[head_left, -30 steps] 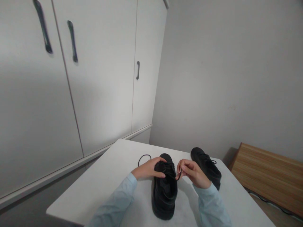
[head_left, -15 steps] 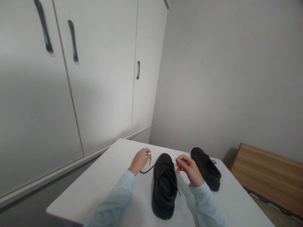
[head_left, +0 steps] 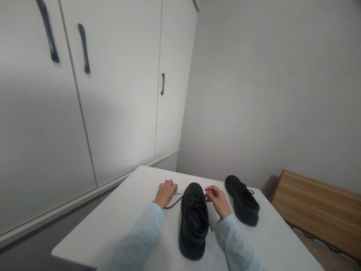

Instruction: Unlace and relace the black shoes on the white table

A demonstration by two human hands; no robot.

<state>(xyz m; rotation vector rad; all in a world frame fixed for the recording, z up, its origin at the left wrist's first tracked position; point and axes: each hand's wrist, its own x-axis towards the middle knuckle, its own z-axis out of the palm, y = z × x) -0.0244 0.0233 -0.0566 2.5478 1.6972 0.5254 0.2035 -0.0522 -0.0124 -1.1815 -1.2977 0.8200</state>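
Observation:
A black lace-up shoe (head_left: 193, 241) rests on the white table (head_left: 132, 222), its toe pointing away from me. From its left side a loose black shoelace (head_left: 174, 204) runs out to my left hand (head_left: 166, 192). Those fingers are bent down over the lace, and parts of it show on both sides of them. My right hand (head_left: 218, 200) is at the shoe's right edge by the eyelets, thumb and fingertips drawn together; whatever they pinch is too small to make out. Another lace end hangs by the shoe's right side.
A second black shoe (head_left: 243, 203) with its lace tied stands at the table's far right. White cupboards (head_left: 121, 94) with dark handles line the left. Beyond the right edge is a wooden board or furniture top (head_left: 318, 210), with a cable beneath. A grey wall rises behind.
My left hand has turned more palm-down, its fingers lower over the lace. My right hand has moved left, up against the shoe's side. The view has shifted slightly.

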